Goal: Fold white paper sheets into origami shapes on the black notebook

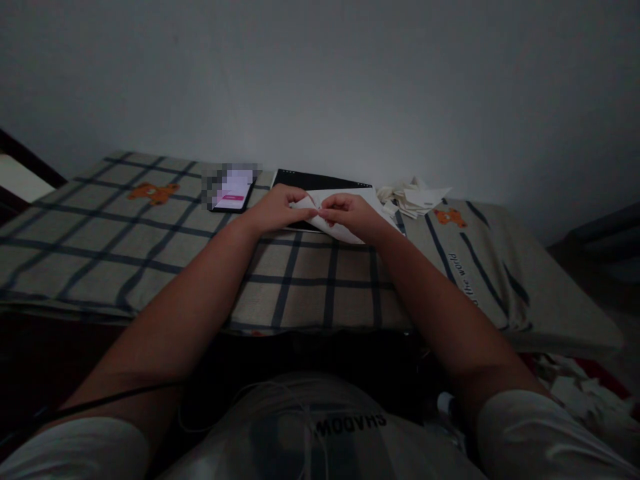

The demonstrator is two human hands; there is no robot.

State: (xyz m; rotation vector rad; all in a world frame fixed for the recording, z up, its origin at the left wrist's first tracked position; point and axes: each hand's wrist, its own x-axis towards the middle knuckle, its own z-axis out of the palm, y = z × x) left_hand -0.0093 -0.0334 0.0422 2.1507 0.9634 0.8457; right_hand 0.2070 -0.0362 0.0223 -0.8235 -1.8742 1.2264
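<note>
A sheet of white paper (345, 231) lies partly over a flat black board or folder (313, 180) on the covered table. My left hand (279, 208) pinches the paper's left part between thumb and fingers. Close beside it, my right hand (353, 213) has thumb and fingertips closed on the same paper, its fingertips nearly meeting the left thumb. Between the hands the paper looks bent or folded up; the exact fold is too small and dim to make out.
To the left lies a phone (233, 188) with its screen lit. A loose pile of white paper pieces (413, 198) sits right of the board. The checked tablecloth (305, 280) reaches the grey wall (320, 87). Below right, a red container (600, 373) holds more white scraps.
</note>
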